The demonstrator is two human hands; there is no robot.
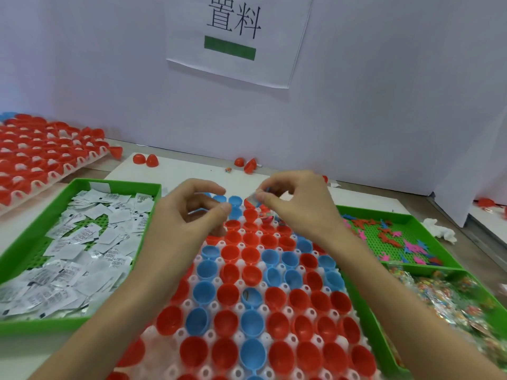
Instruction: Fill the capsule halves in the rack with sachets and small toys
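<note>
- I am holding both hands above the far end of the white rack point(240, 308), which is lying in front of me between the trays.
- My right hand point(296, 204) is pinching a small pale piece point(253, 200) between the thumb and the first finger; the other fingers are curling loosely above it. The piece is too blurred for me to tell what it is.
- My left hand point(192, 212) is curling its fingers with the thumb tip coming near the first finger. I cannot tell if it is grasping something.
- The capsule halves are sitting open side up in the rack, red ones point(230, 322) and blue ones point(204, 293) mixed together.
- One blue half point(251, 296) is carrying a small thing inside, and some halves just under my right hand are showing colourful contents point(267, 215).
- The green tray point(118, 185) on my left is holding a heap of white sachets point(82, 242).
- On my right, a far green tray point(370, 208) is holding flat small toys point(389, 237) in red, pink and blue.
- A nearer green tray point(359, 305) is holding shiny colourful packets point(452, 297).
- Another rack point(41, 149) full of red capsules is standing at the far left.
- A few loose red halves point(152, 160) are lying near the wall.
</note>
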